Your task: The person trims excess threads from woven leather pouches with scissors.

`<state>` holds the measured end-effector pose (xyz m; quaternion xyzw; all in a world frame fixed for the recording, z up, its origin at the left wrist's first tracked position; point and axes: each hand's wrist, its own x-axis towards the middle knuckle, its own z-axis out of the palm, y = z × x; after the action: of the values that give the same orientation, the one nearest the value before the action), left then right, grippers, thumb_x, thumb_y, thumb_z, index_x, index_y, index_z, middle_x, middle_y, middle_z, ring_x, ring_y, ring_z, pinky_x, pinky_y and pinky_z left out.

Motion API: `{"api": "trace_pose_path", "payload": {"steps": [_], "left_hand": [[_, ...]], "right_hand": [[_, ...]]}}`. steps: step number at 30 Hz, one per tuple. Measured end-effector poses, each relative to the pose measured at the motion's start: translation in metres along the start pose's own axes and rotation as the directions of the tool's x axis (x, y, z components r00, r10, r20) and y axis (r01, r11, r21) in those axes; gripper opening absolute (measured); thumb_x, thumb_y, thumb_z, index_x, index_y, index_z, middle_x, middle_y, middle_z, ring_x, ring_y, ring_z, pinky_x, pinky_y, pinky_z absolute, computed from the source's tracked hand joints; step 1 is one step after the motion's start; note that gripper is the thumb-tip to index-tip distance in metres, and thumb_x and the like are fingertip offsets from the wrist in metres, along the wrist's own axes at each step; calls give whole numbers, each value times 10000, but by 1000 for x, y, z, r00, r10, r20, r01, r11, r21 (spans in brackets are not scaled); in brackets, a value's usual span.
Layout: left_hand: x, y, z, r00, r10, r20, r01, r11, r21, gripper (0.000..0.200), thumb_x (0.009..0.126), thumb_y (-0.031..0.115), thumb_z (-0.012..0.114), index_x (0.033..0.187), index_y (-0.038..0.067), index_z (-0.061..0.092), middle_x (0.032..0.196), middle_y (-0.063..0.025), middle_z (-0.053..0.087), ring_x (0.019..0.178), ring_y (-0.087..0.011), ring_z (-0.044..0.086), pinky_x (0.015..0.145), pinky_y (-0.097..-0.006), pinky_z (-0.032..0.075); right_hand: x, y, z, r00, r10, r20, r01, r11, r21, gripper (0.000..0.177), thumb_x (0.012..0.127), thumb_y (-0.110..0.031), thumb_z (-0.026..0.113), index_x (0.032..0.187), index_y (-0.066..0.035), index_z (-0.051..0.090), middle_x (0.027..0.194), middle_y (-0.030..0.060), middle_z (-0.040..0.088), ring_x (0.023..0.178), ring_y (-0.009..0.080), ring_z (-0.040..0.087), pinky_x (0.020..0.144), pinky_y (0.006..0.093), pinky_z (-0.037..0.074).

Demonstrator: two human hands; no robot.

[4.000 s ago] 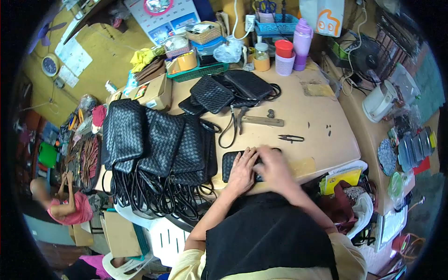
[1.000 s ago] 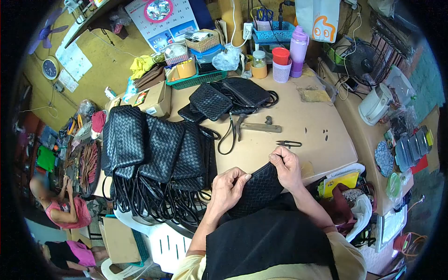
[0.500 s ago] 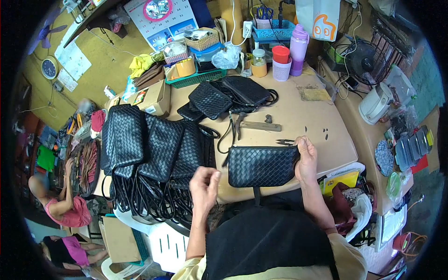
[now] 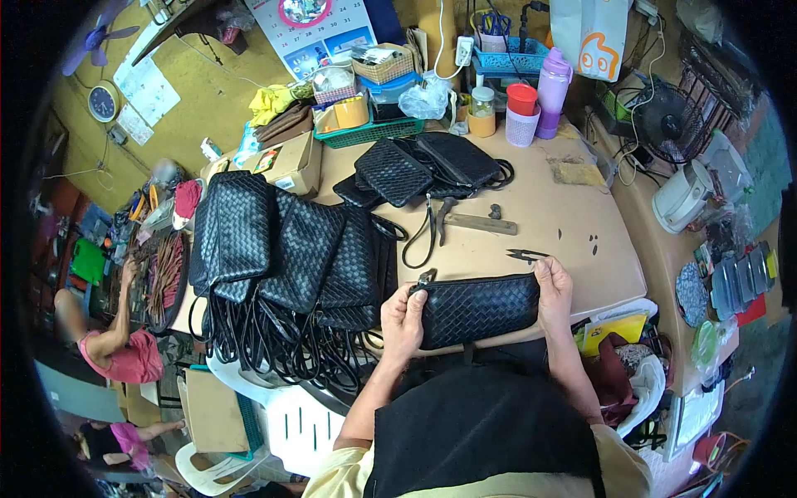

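Between my two hands, over the near edge of the table, is a black woven wristlet pouch (image 4: 480, 312) with a zipper along its top. My left hand (image 4: 403, 324) pinches its upper left corner, beside the metal zipper end. My right hand (image 4: 554, 297) grips the upper right corner. The wrist strap (image 4: 421, 236) loops up from the left corner onto the table. A pair of thread snips (image 4: 529, 256) lies just beyond the pouch. Farther back are a hammer (image 4: 444, 220) and a flat wooden strip (image 4: 477, 224).
A large heap of similar woven pouches (image 4: 286, 245), straps dangling, covers the table's left side. More black pouches (image 4: 394, 172) lie toward the back. Behind them stand a purple bottle (image 4: 552, 95) and a red cup (image 4: 521, 100). A person in pink (image 4: 124, 353) works at far left.
My left hand has moved right and closed on the pouch's left corner, where before it was apart from it. The camera view has shifted slightly left.
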<state>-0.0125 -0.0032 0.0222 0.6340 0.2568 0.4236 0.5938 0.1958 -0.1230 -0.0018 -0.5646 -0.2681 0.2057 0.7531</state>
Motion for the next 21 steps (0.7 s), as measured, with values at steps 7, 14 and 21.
{"api": "trace_pose_path", "payload": {"steps": [7, 14, 21], "left_hand": [[-4, 1, -11, 986, 168, -11, -149, 901, 407, 215, 950, 177, 513, 881, -15, 578, 579, -69, 442, 516, -92, 417, 483, -255, 352], [7, 17, -23, 1000, 24, 19, -27, 992, 127, 211, 968, 163, 478, 1090, 15, 567, 971, -2, 586, 888, -69, 493, 814, -212, 385], [8, 36, -23, 992, -11, 124, 9, 1000, 21, 298, 955, 267, 513, 1070, 3, 590, 1004, -33, 604, 950, -100, 519, 865, -237, 380]], "right_hand": [[9, 5, -1, 989, 1, 146, 59, 911, -409, 269, 937, -201, 551, 759, -8, 490, 593, -23, 434, 554, 94, 385, 518, 269, 332], [1, -42, 21, 936, -102, 336, 327, 602, -728, 353, 862, -353, 613, 971, -24, 546, 936, 118, 598, 927, 289, 568, 783, 412, 424], [-29, -48, 63, 719, -308, 622, 651, 613, -448, 587, 722, -375, 750, 1151, -45, 523, 1185, 149, 516, 1153, 311, 471, 969, 439, 357]]}}
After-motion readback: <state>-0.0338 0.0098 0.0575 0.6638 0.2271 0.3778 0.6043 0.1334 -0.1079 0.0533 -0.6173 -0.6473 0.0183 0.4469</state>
